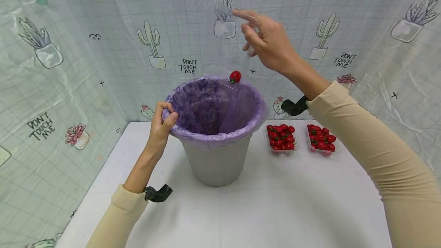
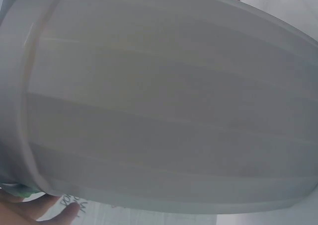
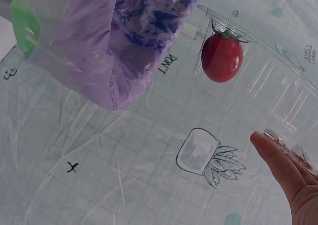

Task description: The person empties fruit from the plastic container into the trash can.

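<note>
My left hand (image 1: 160, 127) grips the near left rim of a grey trash bin (image 1: 217, 163), thumb over the edge. A purple patterned trash bag (image 1: 220, 137) lines the bin and folds over its rim. High above the bin's far right side, my right hand (image 1: 267, 37) holds a clear plastic box (image 3: 268, 81), tilted down toward the bin. One red cherry tomato (image 3: 222, 57) with a green stem is at the box's low end, close over the bag's rim. In the left wrist view the bin's wall fills most of the picture, with left fingers (image 2: 47, 207) at the lower left.
Two clear boxes full of cherry tomatoes (image 1: 280, 137) (image 1: 321, 139) stand on the white table (image 1: 296, 202) right of the bin. A plastic sheet with cactus drawings (image 1: 117, 60) hangs behind and at both sides.
</note>
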Motion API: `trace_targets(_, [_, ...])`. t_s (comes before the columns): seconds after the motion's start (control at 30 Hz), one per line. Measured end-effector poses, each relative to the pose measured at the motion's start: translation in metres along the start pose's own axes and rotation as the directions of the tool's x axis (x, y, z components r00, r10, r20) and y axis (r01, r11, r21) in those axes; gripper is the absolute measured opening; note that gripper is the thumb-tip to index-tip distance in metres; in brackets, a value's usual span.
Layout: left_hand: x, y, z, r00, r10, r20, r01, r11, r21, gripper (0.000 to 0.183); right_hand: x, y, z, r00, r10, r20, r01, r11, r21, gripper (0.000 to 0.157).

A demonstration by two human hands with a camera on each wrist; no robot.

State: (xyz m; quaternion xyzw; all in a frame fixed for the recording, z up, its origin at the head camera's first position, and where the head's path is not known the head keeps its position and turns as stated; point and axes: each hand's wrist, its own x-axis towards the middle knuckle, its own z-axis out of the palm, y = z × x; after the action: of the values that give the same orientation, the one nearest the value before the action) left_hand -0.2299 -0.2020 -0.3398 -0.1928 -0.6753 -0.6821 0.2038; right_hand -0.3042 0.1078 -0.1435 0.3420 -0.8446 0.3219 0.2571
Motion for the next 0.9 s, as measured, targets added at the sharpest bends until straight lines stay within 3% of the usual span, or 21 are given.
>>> trace_targets(0.67, [-0.001,0.002,0.0033,1.0,0.007,-0.008,-0.007,1.0,0.004,0.015,-0.0022,0.0022,-0.0023,1.0,-0.005,-0.012,0.005,1.0,0.012,0.045])
trace_targets(0.9, [-0.0013,0.0011,0.0017,1.0,-0.011,-0.014,0.011,1.0,0.006,0.015,-0.0076,0.0071,-0.0086,0.999,0.021,-0.036,-0.017,0.995,0.1,0.045])
